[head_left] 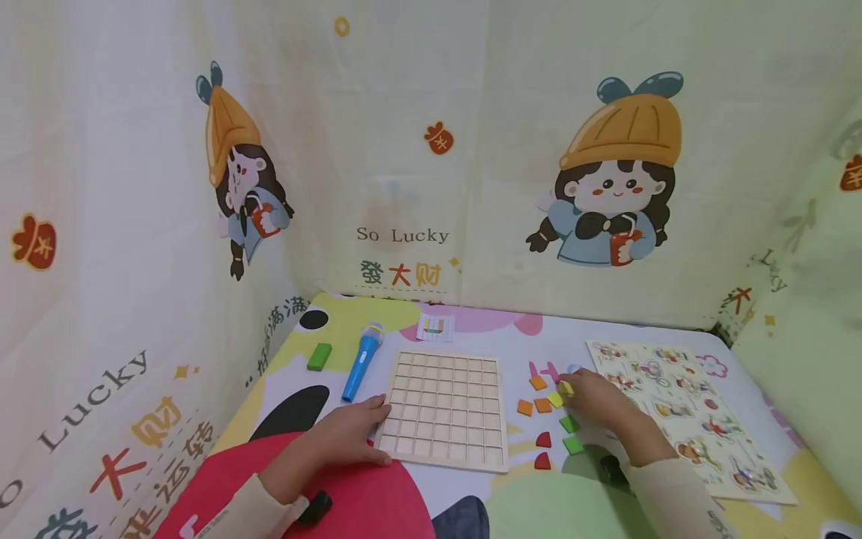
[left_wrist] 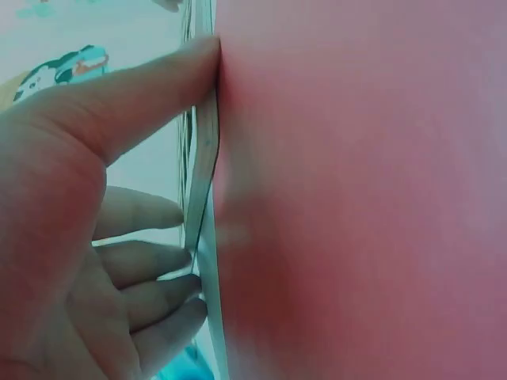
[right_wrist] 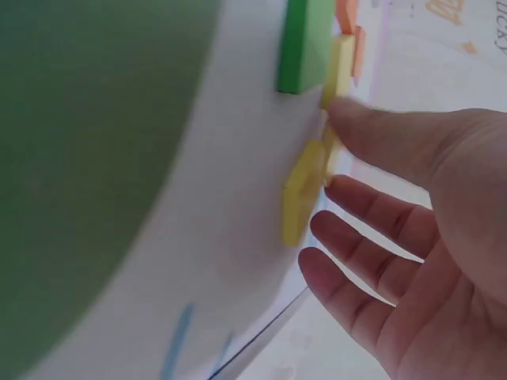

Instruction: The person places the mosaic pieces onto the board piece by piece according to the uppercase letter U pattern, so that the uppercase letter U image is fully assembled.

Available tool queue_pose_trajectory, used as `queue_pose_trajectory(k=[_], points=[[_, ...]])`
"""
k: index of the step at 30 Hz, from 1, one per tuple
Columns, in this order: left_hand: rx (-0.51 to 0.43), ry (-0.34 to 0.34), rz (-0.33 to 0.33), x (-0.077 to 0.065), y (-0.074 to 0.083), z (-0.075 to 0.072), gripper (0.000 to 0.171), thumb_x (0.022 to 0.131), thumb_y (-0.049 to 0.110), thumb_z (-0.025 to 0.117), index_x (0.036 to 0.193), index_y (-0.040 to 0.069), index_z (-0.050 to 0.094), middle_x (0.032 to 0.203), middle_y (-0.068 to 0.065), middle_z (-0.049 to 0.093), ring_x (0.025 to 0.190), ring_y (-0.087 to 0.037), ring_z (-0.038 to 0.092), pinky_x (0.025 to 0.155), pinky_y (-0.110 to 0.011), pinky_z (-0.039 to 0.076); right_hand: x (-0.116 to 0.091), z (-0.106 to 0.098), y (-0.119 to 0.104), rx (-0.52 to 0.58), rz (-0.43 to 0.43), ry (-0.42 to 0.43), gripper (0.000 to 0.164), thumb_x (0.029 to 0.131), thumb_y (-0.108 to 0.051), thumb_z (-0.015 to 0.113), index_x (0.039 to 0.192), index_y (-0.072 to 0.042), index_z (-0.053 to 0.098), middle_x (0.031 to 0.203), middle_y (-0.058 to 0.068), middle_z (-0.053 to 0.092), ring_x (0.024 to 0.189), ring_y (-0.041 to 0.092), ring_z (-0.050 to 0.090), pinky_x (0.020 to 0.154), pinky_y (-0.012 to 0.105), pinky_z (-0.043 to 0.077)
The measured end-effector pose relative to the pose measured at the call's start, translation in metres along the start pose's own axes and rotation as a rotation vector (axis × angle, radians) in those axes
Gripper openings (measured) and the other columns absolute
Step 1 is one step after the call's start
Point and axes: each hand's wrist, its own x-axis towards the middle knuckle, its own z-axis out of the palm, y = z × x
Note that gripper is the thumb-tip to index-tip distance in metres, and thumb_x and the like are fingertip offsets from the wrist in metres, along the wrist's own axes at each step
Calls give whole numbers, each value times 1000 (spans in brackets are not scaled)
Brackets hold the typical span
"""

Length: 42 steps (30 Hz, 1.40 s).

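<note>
Head view: left hand (head_left: 350,434), fingers apart, touches grid board (head_left: 444,410) at eight o'clock; right hand (head_left: 599,398) at yellow tile (head_left: 567,388), grip unclear to us.

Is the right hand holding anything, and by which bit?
I can't tell. A yellow block is at the fingertips of the right hand, but a pinch on it doesn't show clearly.
</note>
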Motion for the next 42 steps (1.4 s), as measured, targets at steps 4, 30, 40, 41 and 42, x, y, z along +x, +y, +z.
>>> queue_pose_trajectory(k=[4, 30, 40, 41, 42], points=[[37, 20, 19, 3, 4, 3, 96, 69, 69, 73, 143, 12, 51, 149, -9, 42, 135, -29, 41, 92, -45, 51, 3, -1, 2, -24, -26, -1, 38, 87, -16, 73, 123, -5, 67, 111, 12, 61, 100, 31, 56, 89, 53, 49], [-215, 103, 119, 6, -21, 23, 85, 68, 66, 75, 138, 23, 51, 156, -1, 30, 144, -26, 23, 102, -56, 39, 21, -7, 0, -83, -81, 15, 34, 90, -13, 71, 123, -5, 65, 109, 10, 61, 102, 32, 59, 91, 52, 48], [-282, 110, 77, 10, -19, 21, 73, 63, 61, 82, 122, 28, 55, 156, -3, 30, 142, -30, 26, 95, -52, 47, 34, 1, -24, -20, -206, 63, 28, 92, -14, 69, 118, -3, 68, 107, 6, 61, 99, 26, 58, 92, 47, 49], [-290, 109, 72, 10, -19, 22, 73, 62, 61, 82, 122, 29, 55, 156, -3, 30, 142, -30, 26, 95, -51, 47, 34, 1, -26, -19, -197, 61, 30, 91, -15, 69, 119, -3, 68, 108, 6, 61, 100, 26, 58, 92, 46, 49], [-297, 108, 67, 10, -19, 22, 73, 62, 61, 83, 122, 29, 55, 156, -3, 29, 142, -30, 25, 95, -51, 47, 35, 1, -27, -19, -191, 58, 31, 91, -16, 70, 120, -3, 67, 109, 6, 61, 100, 26, 58, 92, 46, 49]])
